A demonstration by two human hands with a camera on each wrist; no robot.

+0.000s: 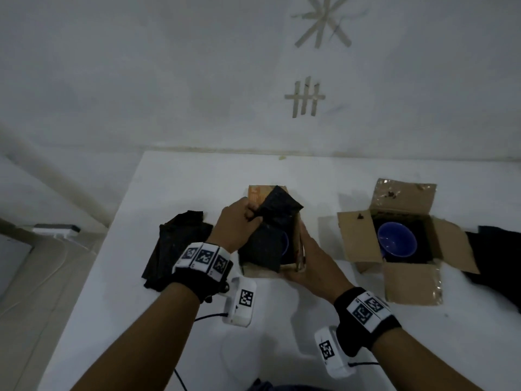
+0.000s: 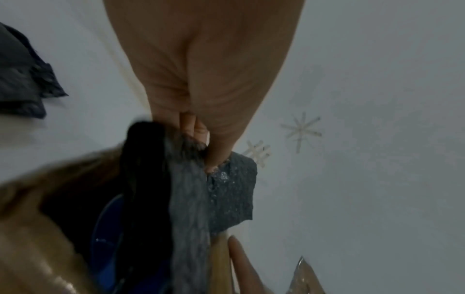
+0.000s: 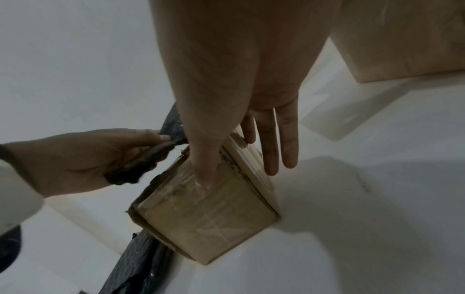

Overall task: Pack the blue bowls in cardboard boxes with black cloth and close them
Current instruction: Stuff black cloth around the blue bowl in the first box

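1. Nearest to us, our right hand lies with straight fingers against the right wall and near corner of the middle cardboard box; its grip is flat and unclenched, thumb pressed on the box's side, nothing pinched.
2. Just beyond, our left hand has its grip closed on a black cloth, thumb and fingers pinching the cloth's edge above the box's left side.
3. That cloth drapes over the box's opening and hides most of a blue bowl, of which we see only a sliver of rim inside the box, at its right.
4. Left of the box, a pile of folded black cloths lies on the white bench, apart from the box.
5. To the right, a second cardboard box stands with all four flaps spread; inside, a second blue bowl sits upright on black lining.
6. At the bench's far right edge lies more dark cloth.
7. Farthest, tape marks are stuck on the white wall.
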